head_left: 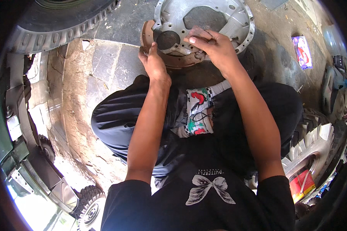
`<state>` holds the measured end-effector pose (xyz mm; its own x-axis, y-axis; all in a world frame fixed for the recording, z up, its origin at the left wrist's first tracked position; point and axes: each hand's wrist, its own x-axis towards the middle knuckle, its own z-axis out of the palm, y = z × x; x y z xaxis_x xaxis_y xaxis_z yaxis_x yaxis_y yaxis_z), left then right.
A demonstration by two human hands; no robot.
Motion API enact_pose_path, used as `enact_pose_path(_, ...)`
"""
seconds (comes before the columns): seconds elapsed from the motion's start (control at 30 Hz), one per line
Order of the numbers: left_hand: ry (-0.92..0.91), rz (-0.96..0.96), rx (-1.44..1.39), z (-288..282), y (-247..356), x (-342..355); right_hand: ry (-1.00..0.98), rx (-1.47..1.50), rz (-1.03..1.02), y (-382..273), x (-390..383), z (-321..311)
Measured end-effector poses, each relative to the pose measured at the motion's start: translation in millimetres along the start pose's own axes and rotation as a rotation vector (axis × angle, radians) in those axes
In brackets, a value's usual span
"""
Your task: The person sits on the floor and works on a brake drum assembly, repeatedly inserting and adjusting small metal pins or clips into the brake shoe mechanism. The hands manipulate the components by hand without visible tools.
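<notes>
My left hand (155, 65) is closed around the left part of a curved, rust-brown brake shoe (181, 62). The shoe lies along the near left side of a round, silver-grey metal housing (245, 15) with a large opening and bolt holes round its rim. Thumb and fingers of my right hand (220, 50) pinch a small, flat, brownish piece that looks like sandpaper (199, 33), above the housing and near the shoe's right end. My fingers hide part of both held things.
A large tyre (61, 38) lies at the upper left, another tyre (310, 134) at the lower right. A purple packet (302, 52) and a clear plastic bottle (334, 40) are on the right. Patterned cloth (199, 111) shows between my folded legs. Vehicle parts line the left side.
</notes>
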<state>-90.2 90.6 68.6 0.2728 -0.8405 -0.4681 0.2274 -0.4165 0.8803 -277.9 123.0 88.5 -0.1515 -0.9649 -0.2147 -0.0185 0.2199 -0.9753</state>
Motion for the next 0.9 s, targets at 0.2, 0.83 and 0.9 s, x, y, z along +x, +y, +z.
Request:
enact_pose_path(0.2,-0.018,0.004,-0.032,0.6,4.4,-3.3,0.044,0.024,-0.06,4.3,5.1,1.8)
enact_pose_path(0.83,-0.382,0.601,0.115,20.6,16.9,-20.3,-0.076,0.281,0.113,-12.1,3.8,0.7)
enact_pose_path(0.9,-0.47,0.555,0.101,20.0,16.3,-21.8,-0.046,0.318,0.105,-6.4,5.7,2.7)
